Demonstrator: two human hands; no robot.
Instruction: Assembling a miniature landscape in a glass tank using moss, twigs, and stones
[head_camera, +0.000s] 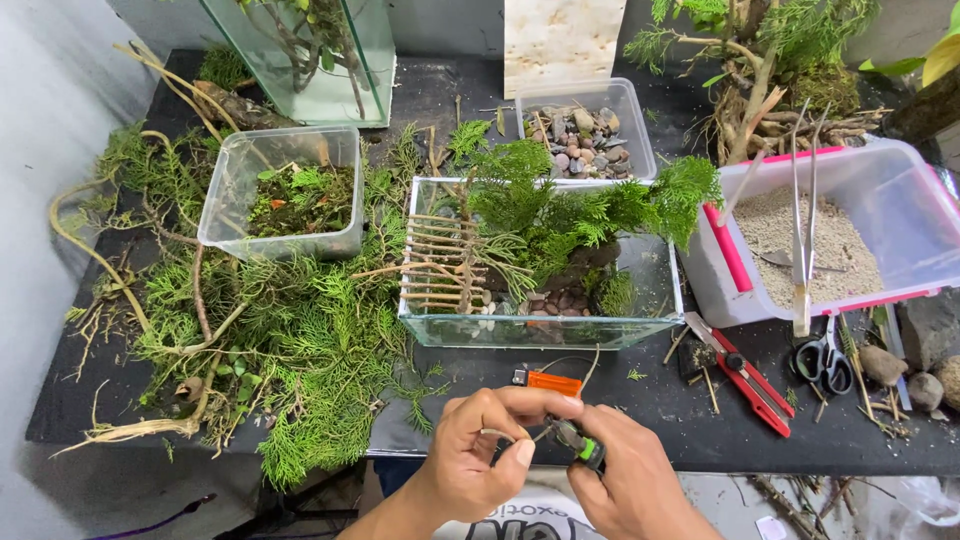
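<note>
A small green-handled tool (582, 446) is clenched in the right hand (630, 480), while the left hand (480, 455) pinches a thin twig (500, 436) against its tip. Both are just in front of the glass tank (540, 330) on the desk (640, 400), with an orange lighter (553, 383) between them and a red cutter (745, 375) to the tank's right.

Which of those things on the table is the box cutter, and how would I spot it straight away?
Start at the glass tank planted with green fronds in the middle of the black table. Just off its front right corner lies the red box cutter, slanting down to the right. The black-handled scissors lie right of it; the cutter is the only long red tool there.
</note>
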